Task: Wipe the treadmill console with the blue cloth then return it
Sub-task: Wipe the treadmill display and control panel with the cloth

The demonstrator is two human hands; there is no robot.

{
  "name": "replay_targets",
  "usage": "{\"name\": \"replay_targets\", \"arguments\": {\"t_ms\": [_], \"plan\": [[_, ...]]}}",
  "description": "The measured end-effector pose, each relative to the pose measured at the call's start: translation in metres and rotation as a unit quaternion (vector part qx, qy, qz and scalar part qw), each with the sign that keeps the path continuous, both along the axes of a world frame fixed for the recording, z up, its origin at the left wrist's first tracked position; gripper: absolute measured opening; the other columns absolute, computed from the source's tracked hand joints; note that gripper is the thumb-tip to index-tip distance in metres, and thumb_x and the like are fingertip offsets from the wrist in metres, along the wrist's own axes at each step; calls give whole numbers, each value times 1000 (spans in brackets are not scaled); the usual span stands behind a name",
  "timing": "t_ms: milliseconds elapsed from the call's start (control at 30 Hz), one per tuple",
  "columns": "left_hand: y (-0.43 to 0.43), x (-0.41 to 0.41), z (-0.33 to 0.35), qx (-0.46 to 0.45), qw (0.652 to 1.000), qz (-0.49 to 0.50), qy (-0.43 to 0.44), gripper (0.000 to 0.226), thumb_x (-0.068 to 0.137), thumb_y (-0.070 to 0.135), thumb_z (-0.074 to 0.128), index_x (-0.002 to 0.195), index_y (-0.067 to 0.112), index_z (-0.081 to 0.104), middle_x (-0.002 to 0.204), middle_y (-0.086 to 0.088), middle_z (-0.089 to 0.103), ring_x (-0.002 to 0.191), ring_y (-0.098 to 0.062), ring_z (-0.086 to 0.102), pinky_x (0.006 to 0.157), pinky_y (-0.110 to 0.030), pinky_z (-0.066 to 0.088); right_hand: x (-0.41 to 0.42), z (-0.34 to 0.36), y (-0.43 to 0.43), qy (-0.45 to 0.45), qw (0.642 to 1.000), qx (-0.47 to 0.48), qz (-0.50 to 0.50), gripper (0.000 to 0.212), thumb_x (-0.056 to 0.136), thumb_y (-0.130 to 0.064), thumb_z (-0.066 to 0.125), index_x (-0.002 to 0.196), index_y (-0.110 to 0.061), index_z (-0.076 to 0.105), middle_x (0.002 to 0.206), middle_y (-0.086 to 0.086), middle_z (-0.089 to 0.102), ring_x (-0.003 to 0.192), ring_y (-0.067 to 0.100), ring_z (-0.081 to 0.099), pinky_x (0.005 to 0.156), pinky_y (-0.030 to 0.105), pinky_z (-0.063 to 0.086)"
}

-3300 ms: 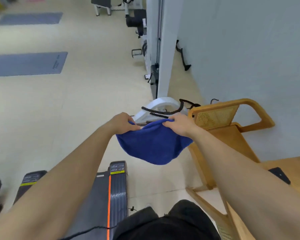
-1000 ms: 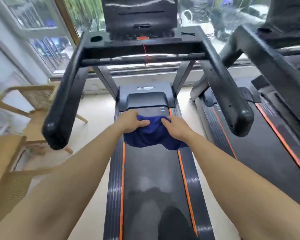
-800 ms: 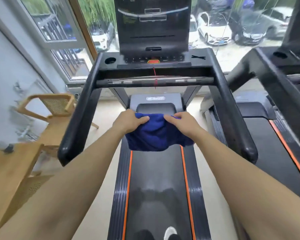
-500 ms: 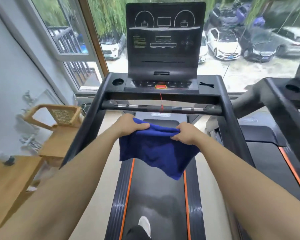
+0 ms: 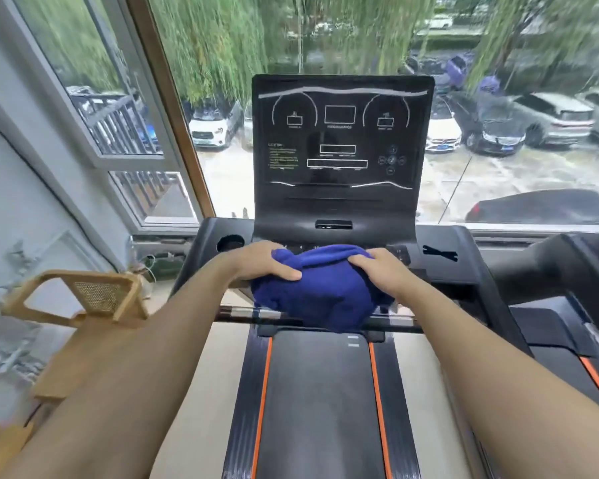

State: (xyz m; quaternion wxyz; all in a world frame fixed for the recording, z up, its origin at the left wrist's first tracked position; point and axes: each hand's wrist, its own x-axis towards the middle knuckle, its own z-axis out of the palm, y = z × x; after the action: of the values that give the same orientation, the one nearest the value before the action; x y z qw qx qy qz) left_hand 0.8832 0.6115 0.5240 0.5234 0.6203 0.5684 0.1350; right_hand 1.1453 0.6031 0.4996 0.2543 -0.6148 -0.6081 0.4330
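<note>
- At the base of the treadmill console (image 5: 339, 140): blue cloth (image 5: 320, 292) bunched over the button strip, lower part draping down past the front crossbar (image 5: 391, 324).
- Left hand (image 5: 261, 262) on the cloth's left side, fingers closed over a fold, thumb lying across the top.
- Right hand (image 5: 377, 269) on the cloth's right side, fingers curled down onto the fabric, pressing or gripping it; fingertips buried in cloth, exact hold hard to read.
- Button strip mostly hidden under cloth and hands; only a few keys show to the right of it.
- Console screen dark; markings blurred, text not legible.
- Cup recess (image 5: 230, 243) visible left of the left hand, uncovered.
- Treadmill belt (image 5: 320, 402) below, cut off at the frame bottom.
- Wooden chair (image 5: 83, 299) at left, smeared by motion blur.
- Second treadmill (image 5: 567, 281) at right, cropped by the frame edge.
</note>
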Motion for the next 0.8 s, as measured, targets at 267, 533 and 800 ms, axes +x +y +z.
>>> {"name": "replay_targets", "arguments": {"t_ms": [267,533,800], "plan": [[115,1,-4,130,990,40,24,13,87,5,70,93,17,70,97,-2,71,87,-13,62,84,-29,48,-5,-14,116,71,996,-9,50,28,93,-34,58,95,-11,75,95,6,78,84,15,66,81,36,48],[200,6,11,178,968,177,20,12,82,16,71,94,15,67,91,5,68,84,-5,62,76,-19,42,-6,-25,206,201,971,-77,104,37,74,-25,69,106,-8,67,93,6,72,84,18,66,75,32,51],[272,-12,45,269,899,343,-37,18,70,12,50,82,24,47,76,4,48,69,-11,43,64,-24,35,-19,27,272,208,971,55,104,31,68,5,52,90,-18,52,75,11,41,68,17,37,58,29,31]]}}
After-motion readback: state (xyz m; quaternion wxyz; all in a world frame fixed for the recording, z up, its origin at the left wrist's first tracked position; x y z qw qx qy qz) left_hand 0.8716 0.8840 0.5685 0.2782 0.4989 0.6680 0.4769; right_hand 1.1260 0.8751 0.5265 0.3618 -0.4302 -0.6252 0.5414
